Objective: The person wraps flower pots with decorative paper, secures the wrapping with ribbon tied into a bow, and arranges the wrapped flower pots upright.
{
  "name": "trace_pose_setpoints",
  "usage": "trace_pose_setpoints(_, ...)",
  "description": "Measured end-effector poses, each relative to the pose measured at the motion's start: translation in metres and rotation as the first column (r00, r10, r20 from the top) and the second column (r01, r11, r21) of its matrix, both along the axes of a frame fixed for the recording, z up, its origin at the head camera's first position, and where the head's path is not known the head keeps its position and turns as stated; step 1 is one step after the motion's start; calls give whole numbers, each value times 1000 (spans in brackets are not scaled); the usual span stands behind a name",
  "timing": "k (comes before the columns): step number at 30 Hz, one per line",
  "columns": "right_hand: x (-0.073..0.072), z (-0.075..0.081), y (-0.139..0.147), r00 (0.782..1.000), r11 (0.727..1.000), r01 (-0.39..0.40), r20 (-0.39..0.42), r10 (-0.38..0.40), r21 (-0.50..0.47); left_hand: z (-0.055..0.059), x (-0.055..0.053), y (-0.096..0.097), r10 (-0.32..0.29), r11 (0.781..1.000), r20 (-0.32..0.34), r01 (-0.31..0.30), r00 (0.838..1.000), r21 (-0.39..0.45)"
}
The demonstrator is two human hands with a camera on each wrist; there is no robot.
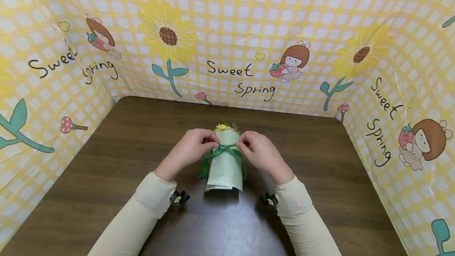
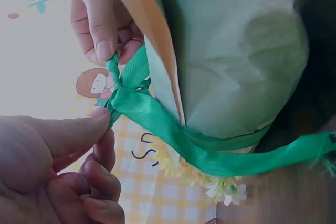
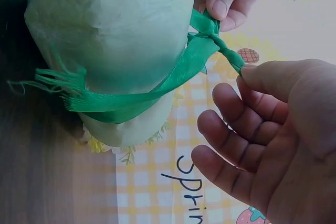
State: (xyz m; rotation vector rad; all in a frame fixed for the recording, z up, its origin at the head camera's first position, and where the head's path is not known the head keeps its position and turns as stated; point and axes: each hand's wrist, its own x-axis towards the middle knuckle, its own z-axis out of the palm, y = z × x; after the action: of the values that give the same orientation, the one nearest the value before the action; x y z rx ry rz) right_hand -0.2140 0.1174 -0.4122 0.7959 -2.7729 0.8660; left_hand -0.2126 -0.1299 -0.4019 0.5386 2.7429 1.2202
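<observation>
A bouquet [image 1: 224, 169] in pale green wrapping paper lies on the table, its yellow and white flowers [image 1: 222, 127] at the far end. Round the paper runs a green ribbon [image 1: 226, 148], knotted into a bow on top, with frayed tails hanging down both sides. My left hand [image 1: 196, 145] pinches the bow's left loop between thumb and index finger. On the other side, my right hand [image 1: 259, 151] pinches the right loop [image 3: 231, 59] the same way. In the left wrist view, an orange inner side [image 2: 152, 19] of the wrapping shows at its folded edge.
The dark wooden table [image 1: 302, 161] extends around the bouquet. A yellow checked cloth [image 1: 220, 31] with printed sunflowers and figures hangs behind the table and along both sides. Small black devices [image 1: 179, 198] sit at both wrists.
</observation>
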Motion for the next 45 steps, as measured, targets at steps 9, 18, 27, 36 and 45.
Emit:
trace_pose_setpoints(9, -1, 0, 3, 999, 1000, -2, 34, 2, 5, 2, 0, -3, 4, 999, 17, -4, 1000, -37)
trace_pose_setpoints(18, -2, -1, 4, 999, 1000, 22, 45, -21, -16, 1, 0, -2, -2, 999, 7, 2, 1000, -54)
trace_pose_setpoints(27, -1, -8, -3, 995, 998, 28, 98, -22, -65, -1, 1, 3, -25, 998, 8, 26, 1000, -54)
trace_pose_setpoints(36, -1, -6, -1, 998, 999, -8, 65, 11, -53, -1, 1, 3, -19, 999, 8, 19, 1000, -50)
trace_pose_setpoints(45, 0, 1, 2, 999, 999, 38, 36, -37, -21, 0, 1, 0, -8, 999, 20, 9, 1000, -52)
